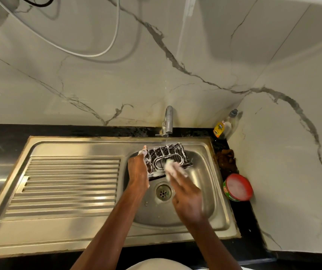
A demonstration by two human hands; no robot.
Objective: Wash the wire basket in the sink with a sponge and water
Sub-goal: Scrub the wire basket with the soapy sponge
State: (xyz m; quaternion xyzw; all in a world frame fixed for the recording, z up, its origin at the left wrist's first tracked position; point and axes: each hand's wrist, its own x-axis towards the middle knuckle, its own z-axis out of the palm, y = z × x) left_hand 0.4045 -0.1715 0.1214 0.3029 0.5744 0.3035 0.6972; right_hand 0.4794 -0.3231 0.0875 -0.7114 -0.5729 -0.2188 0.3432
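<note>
Left hand (137, 168) grips soapy wire basket (167, 156); blurred right hand (185, 193) seemingly pinches sponge (171, 166); tub (237, 187) beside sink (205, 172).

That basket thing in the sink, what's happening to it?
A person is washing it. The left hand holds the soapy wire basket over the sink, and the right hand rubs a foamy sponge on its front. A thin stream of water runs from the tap onto the basket.

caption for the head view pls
Left hand holds soapy wire basket while right hand scrubs with sponge.
</note>
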